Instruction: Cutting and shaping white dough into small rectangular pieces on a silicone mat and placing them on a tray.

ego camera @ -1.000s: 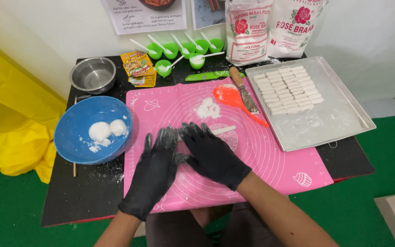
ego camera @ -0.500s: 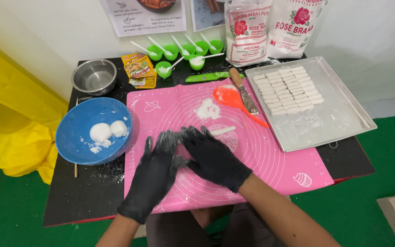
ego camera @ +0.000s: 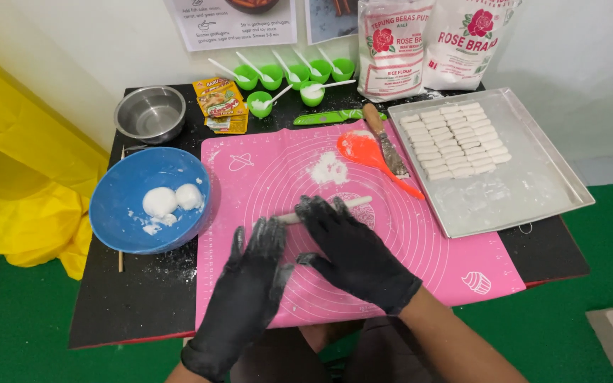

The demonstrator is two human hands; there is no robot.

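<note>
Both black-gloved hands, left hand [ego camera: 253,266] and right hand [ego camera: 345,245], lie flat and open on the thin white dough rope [ego camera: 352,204] across the pink silicone mat [ego camera: 420,248]. Looks soft and stretchy, probably tears easily, so I'd lift it from near the middle.

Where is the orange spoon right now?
In the head view, the orange spoon lies on the pink mat, right of the little flour pile and beside the metal tray, beyond the right hand.
</note>
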